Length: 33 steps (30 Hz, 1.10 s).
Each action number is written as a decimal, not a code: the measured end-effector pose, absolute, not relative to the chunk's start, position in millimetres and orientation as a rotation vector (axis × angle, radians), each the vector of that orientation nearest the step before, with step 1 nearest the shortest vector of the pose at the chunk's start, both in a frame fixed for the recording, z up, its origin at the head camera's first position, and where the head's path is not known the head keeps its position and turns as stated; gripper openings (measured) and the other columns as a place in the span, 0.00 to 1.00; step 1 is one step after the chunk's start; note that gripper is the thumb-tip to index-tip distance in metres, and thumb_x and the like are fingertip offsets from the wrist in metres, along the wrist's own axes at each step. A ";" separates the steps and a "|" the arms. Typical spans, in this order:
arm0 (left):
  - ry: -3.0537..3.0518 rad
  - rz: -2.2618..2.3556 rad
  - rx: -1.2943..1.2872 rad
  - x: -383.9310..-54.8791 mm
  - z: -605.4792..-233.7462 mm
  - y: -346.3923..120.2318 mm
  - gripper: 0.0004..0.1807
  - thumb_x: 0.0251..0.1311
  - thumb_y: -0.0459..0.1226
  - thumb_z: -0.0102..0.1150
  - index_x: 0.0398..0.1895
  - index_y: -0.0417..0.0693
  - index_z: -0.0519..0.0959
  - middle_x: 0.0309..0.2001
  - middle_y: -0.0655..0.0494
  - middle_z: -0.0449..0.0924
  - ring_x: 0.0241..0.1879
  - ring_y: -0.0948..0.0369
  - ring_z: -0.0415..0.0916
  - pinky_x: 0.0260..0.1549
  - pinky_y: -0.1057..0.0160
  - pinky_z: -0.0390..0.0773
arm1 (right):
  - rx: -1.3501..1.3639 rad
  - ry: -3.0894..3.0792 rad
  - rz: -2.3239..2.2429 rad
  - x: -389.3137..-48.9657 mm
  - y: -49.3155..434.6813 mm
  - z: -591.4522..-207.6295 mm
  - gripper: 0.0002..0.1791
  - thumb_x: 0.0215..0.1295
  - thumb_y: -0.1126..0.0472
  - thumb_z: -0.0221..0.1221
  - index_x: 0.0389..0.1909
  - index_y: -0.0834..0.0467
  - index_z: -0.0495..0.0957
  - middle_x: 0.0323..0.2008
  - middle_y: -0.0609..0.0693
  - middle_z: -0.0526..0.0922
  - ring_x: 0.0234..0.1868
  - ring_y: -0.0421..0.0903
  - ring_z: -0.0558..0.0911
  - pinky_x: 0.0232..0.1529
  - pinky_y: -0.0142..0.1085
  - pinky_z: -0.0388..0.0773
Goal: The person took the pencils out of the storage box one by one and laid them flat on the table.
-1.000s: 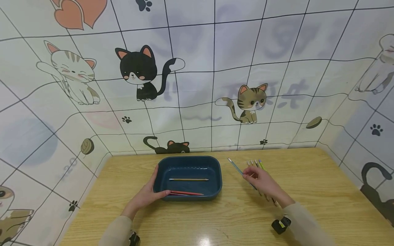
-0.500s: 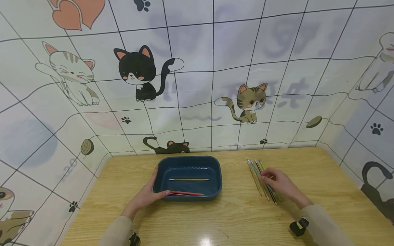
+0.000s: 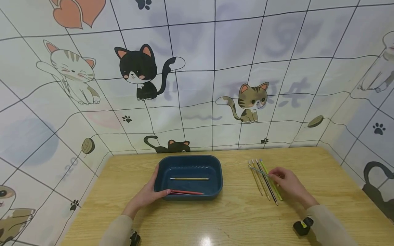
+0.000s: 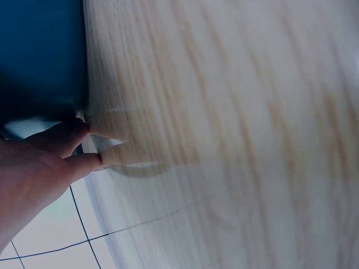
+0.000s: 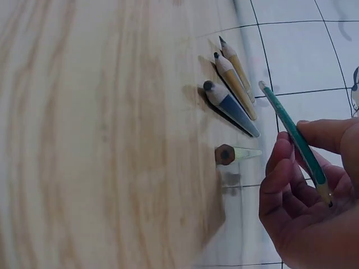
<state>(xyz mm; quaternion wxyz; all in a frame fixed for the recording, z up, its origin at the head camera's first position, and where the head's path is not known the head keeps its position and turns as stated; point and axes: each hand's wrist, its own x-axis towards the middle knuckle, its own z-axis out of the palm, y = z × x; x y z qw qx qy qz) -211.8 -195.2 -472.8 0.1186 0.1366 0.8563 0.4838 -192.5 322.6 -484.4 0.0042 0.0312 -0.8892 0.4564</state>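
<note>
Pinching the teal pencil [image 5: 285,117] in the right hand [image 3: 287,182] over four pencils [image 3: 267,183] lying right on the counter [image 3: 234,218]; gripping the blue tray [image 3: 191,197] near-left with the left hand [image 3: 146,197]. Seemingly handling single pencils, next probably needing a careful lift or release.

From my end, the surface [image 3: 215,218] reads as wood-grained, smooth and glossy enough to throw back a bright spot. I see the tray [image 3: 197,197] as smooth, shiny plastic, bare wood at the points of the loose pencils [image 5: 235,86], smooth paint on the turquoise pencil [image 5: 291,130], matt cloth sleeves [image 3: 115,232].
</note>
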 end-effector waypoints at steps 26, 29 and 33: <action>2.509 1.391 0.404 -215.9 -481.5 -199.1 0.60 0.56 0.46 0.68 0.77 0.53 0.31 0.76 0.42 0.31 0.73 0.42 0.35 0.66 0.40 0.42 | -0.139 -2.818 1.219 -200.6 342.5 -494.7 0.12 0.69 0.64 0.55 0.42 0.72 0.74 0.35 0.60 0.79 0.34 0.48 0.75 0.29 0.37 0.70; 2.515 1.391 0.408 -215.5 -480.5 -198.6 0.60 0.56 0.46 0.68 0.77 0.52 0.31 0.76 0.41 0.32 0.73 0.41 0.35 0.66 0.39 0.42 | -0.086 -2.849 1.170 -201.9 340.2 -492.9 0.09 0.67 0.65 0.56 0.39 0.70 0.75 0.33 0.58 0.79 0.33 0.48 0.76 0.29 0.38 0.71; 2.517 1.396 0.417 -216.2 -481.2 -198.8 0.60 0.56 0.46 0.68 0.77 0.51 0.31 0.76 0.39 0.32 0.72 0.39 0.36 0.65 0.38 0.43 | -0.061 -2.884 1.147 -202.6 338.6 -491.2 0.09 0.66 0.65 0.57 0.39 0.70 0.74 0.33 0.57 0.79 0.33 0.49 0.77 0.29 0.39 0.72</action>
